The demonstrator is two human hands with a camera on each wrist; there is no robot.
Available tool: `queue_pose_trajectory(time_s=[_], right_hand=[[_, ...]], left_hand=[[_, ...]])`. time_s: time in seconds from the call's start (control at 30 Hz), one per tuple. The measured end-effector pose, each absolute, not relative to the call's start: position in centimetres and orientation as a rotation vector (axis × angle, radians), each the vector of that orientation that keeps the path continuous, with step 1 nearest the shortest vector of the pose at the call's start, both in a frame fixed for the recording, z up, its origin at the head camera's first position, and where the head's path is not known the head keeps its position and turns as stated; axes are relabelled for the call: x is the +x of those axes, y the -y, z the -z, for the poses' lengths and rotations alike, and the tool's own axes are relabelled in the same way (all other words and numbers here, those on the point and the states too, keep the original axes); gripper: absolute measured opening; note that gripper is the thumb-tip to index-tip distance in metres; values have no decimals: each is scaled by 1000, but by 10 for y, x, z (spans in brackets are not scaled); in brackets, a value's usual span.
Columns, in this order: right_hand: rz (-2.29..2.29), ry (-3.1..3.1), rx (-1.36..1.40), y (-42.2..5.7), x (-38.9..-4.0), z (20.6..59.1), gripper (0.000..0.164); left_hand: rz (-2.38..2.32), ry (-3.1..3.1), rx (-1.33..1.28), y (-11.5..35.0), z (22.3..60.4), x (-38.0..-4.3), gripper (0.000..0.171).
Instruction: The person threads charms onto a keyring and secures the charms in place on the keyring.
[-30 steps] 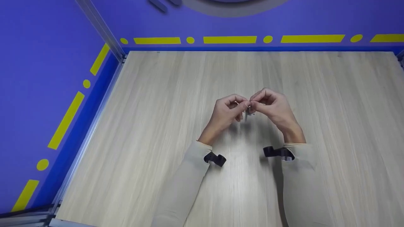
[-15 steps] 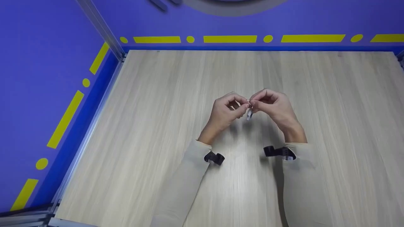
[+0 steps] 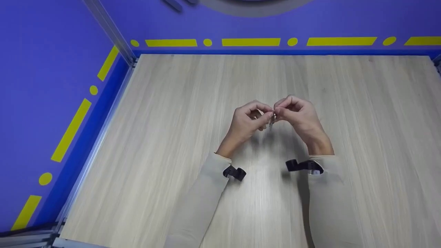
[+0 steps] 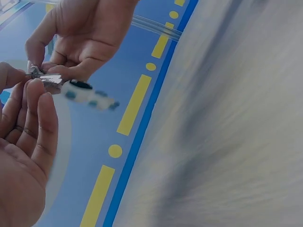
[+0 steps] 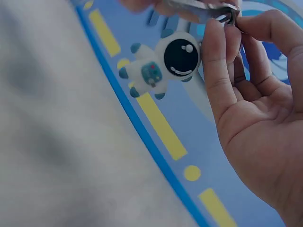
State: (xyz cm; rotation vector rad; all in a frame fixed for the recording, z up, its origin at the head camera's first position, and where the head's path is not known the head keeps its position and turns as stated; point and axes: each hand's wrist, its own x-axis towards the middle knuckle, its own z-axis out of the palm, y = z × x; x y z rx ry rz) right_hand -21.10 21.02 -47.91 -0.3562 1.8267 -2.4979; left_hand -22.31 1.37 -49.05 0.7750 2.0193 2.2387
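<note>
My left hand (image 3: 245, 119) and right hand (image 3: 299, 115) meet fingertip to fingertip above the table, pinching a small keychain (image 3: 272, 121) between them. An astronaut figure (image 5: 156, 64), white with a black visor and teal patches, hangs from it in the right wrist view. Silver metal pieces (image 4: 49, 79) sit at the fingertips in the left wrist view, partly hidden by them. There the left hand (image 4: 23, 156) comes from below and the right hand (image 4: 90, 38) from above. In the right wrist view, the right hand's (image 5: 255, 104) thumb and finger pinch the metal end.
A pale wood-grain table (image 3: 179, 137) lies under both hands. Blue panels with yellow marks (image 3: 251, 42) stand behind it and at its left, joined by a metal corner post (image 3: 110, 29). Black bands (image 3: 235, 173) are strapped round both sleeved wrists.
Both hands stay nearly in place, still pinching the keychain. The parts hanging below the fingertips have swung and turned; the white figure showed more plainly half a second ago.
</note>
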Motion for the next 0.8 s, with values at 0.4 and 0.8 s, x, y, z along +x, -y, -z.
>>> queue_pose_trajectory(time_s=[0.4, 0.8], right_hand=[[2588, -1524, -254, -208, -211, 481, 14], [2647, -1346, -257, -204, -213, 483, 10]], left_hand=[[-2293, -2037, 876, -15, 492, -223, 8], [-2311, -2260, 1015, -18, 493, -224, 4]])
